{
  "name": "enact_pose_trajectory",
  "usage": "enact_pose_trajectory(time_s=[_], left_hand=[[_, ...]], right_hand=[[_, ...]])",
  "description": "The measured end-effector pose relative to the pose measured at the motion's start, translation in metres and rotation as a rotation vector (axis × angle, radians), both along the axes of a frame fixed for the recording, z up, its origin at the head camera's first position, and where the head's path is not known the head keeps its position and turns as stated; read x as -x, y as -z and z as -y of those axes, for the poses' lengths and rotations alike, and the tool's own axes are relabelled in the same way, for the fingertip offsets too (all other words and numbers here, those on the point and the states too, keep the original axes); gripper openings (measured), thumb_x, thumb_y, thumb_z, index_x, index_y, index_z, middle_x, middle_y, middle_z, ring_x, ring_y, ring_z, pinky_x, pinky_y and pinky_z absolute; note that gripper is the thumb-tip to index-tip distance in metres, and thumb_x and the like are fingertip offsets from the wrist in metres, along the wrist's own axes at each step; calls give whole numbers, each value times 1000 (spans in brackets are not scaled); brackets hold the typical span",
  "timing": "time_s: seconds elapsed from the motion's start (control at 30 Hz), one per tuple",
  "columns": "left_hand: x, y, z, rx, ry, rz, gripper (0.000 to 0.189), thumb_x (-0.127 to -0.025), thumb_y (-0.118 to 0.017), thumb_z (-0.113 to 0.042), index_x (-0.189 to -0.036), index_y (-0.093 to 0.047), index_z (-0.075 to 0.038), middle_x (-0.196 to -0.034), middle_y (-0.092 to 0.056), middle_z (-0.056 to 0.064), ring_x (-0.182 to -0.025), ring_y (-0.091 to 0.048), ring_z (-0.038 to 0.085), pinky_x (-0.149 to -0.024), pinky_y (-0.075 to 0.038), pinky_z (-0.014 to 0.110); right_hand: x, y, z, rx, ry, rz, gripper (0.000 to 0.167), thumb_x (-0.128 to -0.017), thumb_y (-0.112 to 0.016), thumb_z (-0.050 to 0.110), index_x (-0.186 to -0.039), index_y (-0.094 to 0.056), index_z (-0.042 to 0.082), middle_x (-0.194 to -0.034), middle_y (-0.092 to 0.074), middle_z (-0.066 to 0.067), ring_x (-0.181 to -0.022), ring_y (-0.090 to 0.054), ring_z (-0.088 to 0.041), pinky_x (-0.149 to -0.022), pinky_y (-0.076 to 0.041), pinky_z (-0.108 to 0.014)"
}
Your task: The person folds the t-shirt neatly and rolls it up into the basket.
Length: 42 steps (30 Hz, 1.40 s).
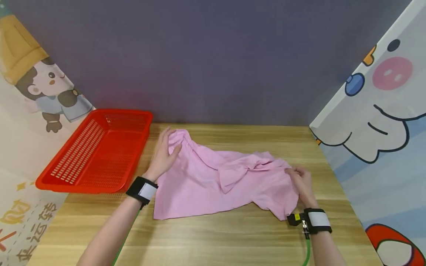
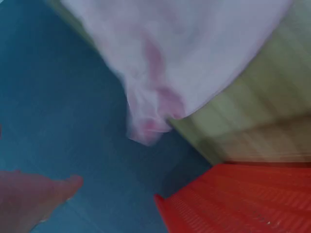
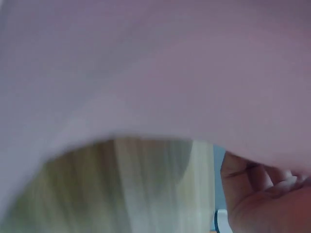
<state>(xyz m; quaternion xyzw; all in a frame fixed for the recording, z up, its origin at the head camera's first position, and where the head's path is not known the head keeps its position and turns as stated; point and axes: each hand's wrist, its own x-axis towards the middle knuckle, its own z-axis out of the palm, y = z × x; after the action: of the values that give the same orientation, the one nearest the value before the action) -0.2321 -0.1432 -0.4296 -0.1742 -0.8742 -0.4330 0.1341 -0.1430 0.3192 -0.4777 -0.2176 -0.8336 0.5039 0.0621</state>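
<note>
A pink shirt (image 1: 206,181) lies spread and partly bunched on the wooden table, with twisted folds across its upper half and what looks like a short sleeve at its lower right. My left hand (image 1: 164,153) is at the shirt's upper left corner, thumb apart from the fingers. In the left wrist view the thumb (image 2: 39,196) stands clear of the hanging shirt corner (image 2: 150,116). At the right end of the shirt my right hand (image 1: 302,183) pinches its edge with curled fingers. The raised cloth (image 3: 160,82) fills most of the right wrist view.
A red plastic basket (image 1: 124,173) with slotted sides stands at the left, close to my left forearm. The wooden table (image 1: 199,240) meets a dark grey panel (image 1: 206,66) at the back. Printed cartoon panels (image 1: 382,122) stand on both sides.
</note>
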Motion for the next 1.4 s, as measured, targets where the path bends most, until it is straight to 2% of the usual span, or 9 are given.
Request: enact_pose_trajectory(time_s=[0.1,0.23,0.37,0.5,0.7,0.87,1.07,1.2,1.4], left_hand=[[-18,18,10,180,47,25,37,-93,-69,-12,-125,-57,3,-125,-58,25,-117,-54,40,-103,-44,53],[-43,35,29,420,221,145,30,-82,-83,-26,-99,-68,-8,-90,-66,9,-84,-58,22,-76,-47,34],[-65,45,47,576,419,263,50,-62,-94,-45,-97,-69,-19,-90,-64,-4,-86,-54,12,-77,-43,28],[-79,55,59,659,477,246,62,-54,-95,-51,-103,-66,-25,-101,-58,-9,-98,-51,14,-87,-42,37],[-78,69,71,578,340,131,46,-67,-93,-30,-104,-66,-23,-105,-62,-6,-107,-54,20,-97,-38,51],[-71,78,70,596,-1,-52,43,-79,-84,-14,-118,-65,-13,-111,-62,13,-105,-58,37,-83,-47,54],[-79,79,65,468,-221,135,47,-88,-78,-23,-119,-56,5,-94,-67,25,-75,-65,38,-59,-53,48],[-82,74,65,453,-244,287,44,-89,-75,-40,-102,-59,-1,-74,-64,14,-64,-61,26,-53,-42,35],[-75,71,59,400,-215,372,47,-84,-78,-48,-98,-65,-5,-80,-63,5,-74,-58,20,-63,-39,30]], right_hand=[[-3,6,-4,-61,-50,43,38,-98,-60,32,-104,-67,-5,-88,-61,2,-78,-51,-9,-68,-42,-25],[-8,11,-10,-99,-120,101,46,-100,-57,36,-112,-67,-7,-99,-67,-8,-82,-53,-9,-71,-44,-24],[-13,13,-14,-61,-172,154,52,-100,-57,40,-117,-66,-8,-95,-67,-7,-80,-54,-9,-69,-46,-26],[-15,14,-19,-27,-216,219,57,-100,-55,44,-120,-63,-8,-94,-64,-2,-81,-54,-11,-68,-46,-28],[-14,13,-22,-24,-261,268,55,-101,-55,39,-124,-58,-11,-98,-64,-8,-82,-56,-13,-68,-49,-29],[-13,13,-25,-40,-251,274,55,-102,-55,37,-124,-58,-13,-92,-65,-5,-78,-56,-11,-65,-50,-28],[-16,19,-33,16,-301,323,35,-101,-58,33,-91,-64,-1,-68,-51,6,-63,-52,-11,-57,-48,-28],[-21,19,-38,44,-348,395,35,-101,-58,36,-88,-62,3,-70,-49,3,-63,-52,-12,-55,-47,-27],[-19,18,-38,61,-376,430,36,-103,-53,37,-88,-57,5,-72,-47,2,-65,-50,-13,-56,-46,-27]])
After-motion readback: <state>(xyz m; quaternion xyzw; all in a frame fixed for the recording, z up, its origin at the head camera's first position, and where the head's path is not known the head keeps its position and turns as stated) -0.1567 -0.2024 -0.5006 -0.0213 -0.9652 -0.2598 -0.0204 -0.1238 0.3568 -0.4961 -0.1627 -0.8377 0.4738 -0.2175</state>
